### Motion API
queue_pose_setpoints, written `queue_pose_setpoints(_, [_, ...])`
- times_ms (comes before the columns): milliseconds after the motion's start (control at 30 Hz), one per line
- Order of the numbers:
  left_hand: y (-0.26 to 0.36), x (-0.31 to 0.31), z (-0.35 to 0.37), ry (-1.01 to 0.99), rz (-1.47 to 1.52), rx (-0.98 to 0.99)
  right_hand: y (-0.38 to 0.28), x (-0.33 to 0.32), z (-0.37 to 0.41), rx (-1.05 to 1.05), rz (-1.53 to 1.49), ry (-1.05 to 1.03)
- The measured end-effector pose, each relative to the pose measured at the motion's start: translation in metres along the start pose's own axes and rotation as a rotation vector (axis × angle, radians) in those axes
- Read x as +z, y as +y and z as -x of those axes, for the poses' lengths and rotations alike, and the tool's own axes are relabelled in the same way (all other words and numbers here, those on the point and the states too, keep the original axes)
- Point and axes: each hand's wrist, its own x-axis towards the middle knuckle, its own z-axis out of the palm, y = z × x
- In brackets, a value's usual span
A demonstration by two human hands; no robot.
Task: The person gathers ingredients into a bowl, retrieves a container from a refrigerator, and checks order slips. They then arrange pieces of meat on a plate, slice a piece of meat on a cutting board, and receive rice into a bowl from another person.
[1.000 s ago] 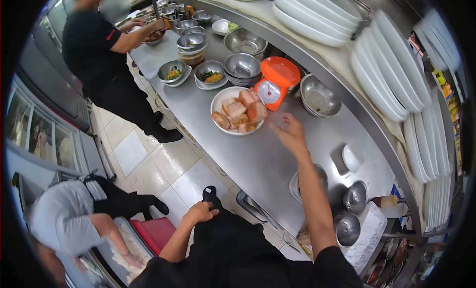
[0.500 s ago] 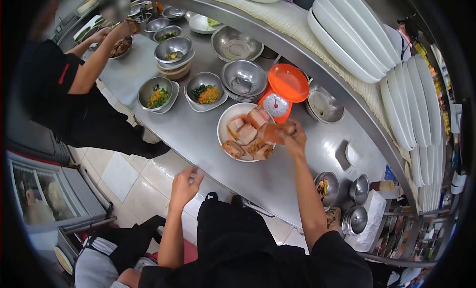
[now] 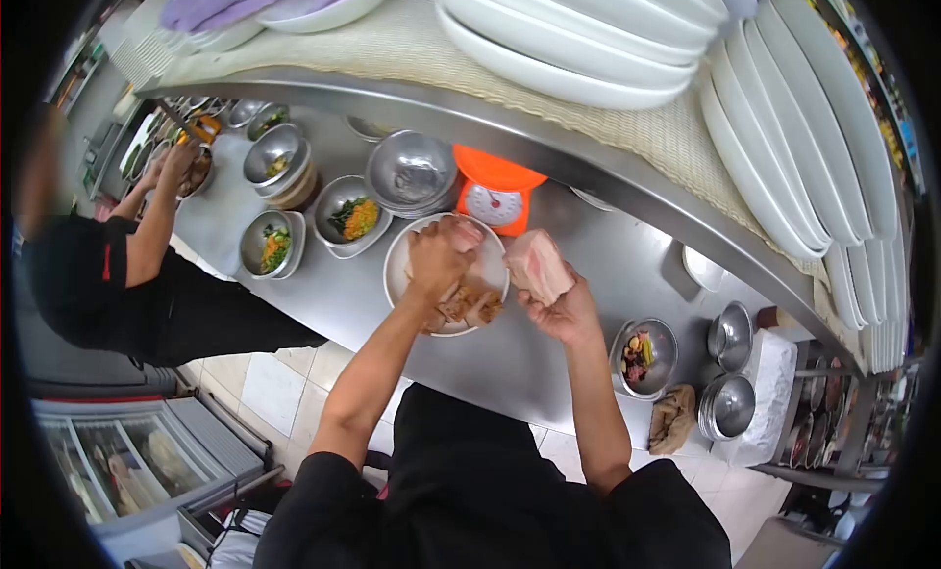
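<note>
In the head view my right hand point(image 3: 567, 312) holds up a thick block of raw pork belly point(image 3: 537, 267), just right of a white bowl point(image 3: 395, 275). My left hand point(image 3: 439, 262) reaches into that bowl, its fingers curled onto a pink chunk of pork point(image 3: 465, 236). Browned pork pieces point(image 3: 470, 305) lie in the near side of the bowl, partly covered by my left hand and wrist. Behind the bowl stands an orange kitchen scale point(image 3: 493, 205) with a round dial.
Metal bowls of chopped vegetables point(image 3: 345, 212) stand to the left, near stacked steel bowls point(image 3: 407, 169). On the right are a mixed-ingredient bowl point(image 3: 644, 358) and a brown cloth-like bundle point(image 3: 672, 420). A shelf edge point(image 3: 549, 128) with white plates overhangs the counter. A co-worker point(image 3: 127, 285) stands at left.
My left hand has moved from beside the counter into the white bowl. My right hand has turned palm up and now holds the pork block beside the bowl. The view has shifted.
</note>
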Motion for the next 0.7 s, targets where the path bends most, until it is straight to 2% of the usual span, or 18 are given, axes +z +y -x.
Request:
queue_pose_setpoints(33, [0.001, -0.004, -0.002, 0.062, 0.032, 0.022, -0.003, -0.002, -0.003, 0.070, -0.050, -0.047])
queue_pose_setpoints(200, [-0.006, -0.005, 0.002, 0.132, 0.192, 0.016, -0.007, -0.022, -0.011, 0.072, -0.095, -0.089])
queue_pose_setpoints(300, [-0.004, -0.019, 0.000, 0.060, 0.347, -0.078, -0.010, -0.024, -0.015, 0.122, -0.130, -0.063])
queue_pose_setpoints(367, [0.000, -0.032, -0.001, -0.055, 0.462, -0.208, -0.012, -0.024, -0.018, 0.123, -0.123, -0.061])
queue_pose_setpoints(467, [-0.018, -0.031, 0.000, -0.155, 0.515, -0.162, -0.013, -0.013, -0.015, 0.094, -0.074, 0.002])
queue_pose_setpoints(600, [-0.045, -0.047, 0.009, -0.024, 0.469, -0.182, -0.016, -0.013, -0.015, 0.030, -0.005, 0.080])
queue_pose_setpoints(700, [-0.045, -0.059, 0.026, -0.028, 0.081, -0.025, -0.017, -0.017, -0.014, -0.016, 0.033, 0.077])
